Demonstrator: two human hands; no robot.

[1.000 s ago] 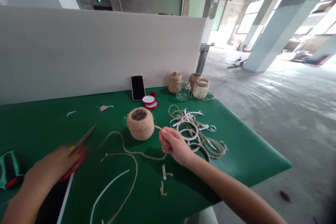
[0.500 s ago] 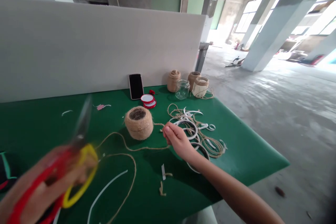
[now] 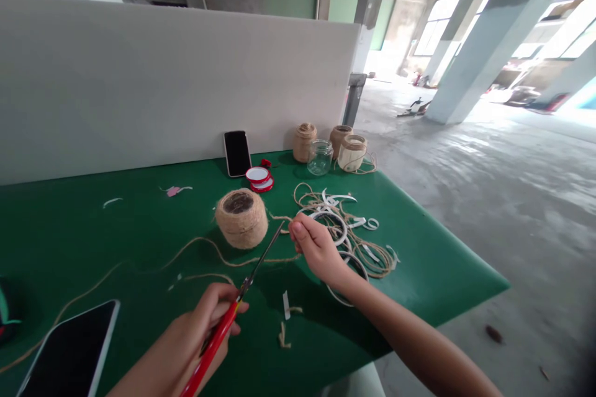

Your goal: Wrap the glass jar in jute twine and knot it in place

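scissors (image 3: 226,321) now lowered, tips at twine (image 3: 246,261) by right hand (image 3: 316,248)

We had the twine ball (image 3: 241,218) midway on the table (image 3: 93,229), the lids (image 3: 261,178) and a phone (image 3: 237,152) behind it (the phone against the partition (image 3: 162,87)), the jar (image 3: 320,157) farther right. Our scissors (image 3: 242,288) reached between the ball and the tangle (image 3: 367,248) at its right.

Just in front of the jute twine ball (image 3: 241,218) on the green tabletop (image 3: 93,229), the left grip (image 3: 186,341) is closed round red-handled scissors (image 3: 242,291), their blade tips reaching the ball's right side. There the right grip (image 3: 316,248) pinches a twine strand (image 3: 277,218) leading off the ball.
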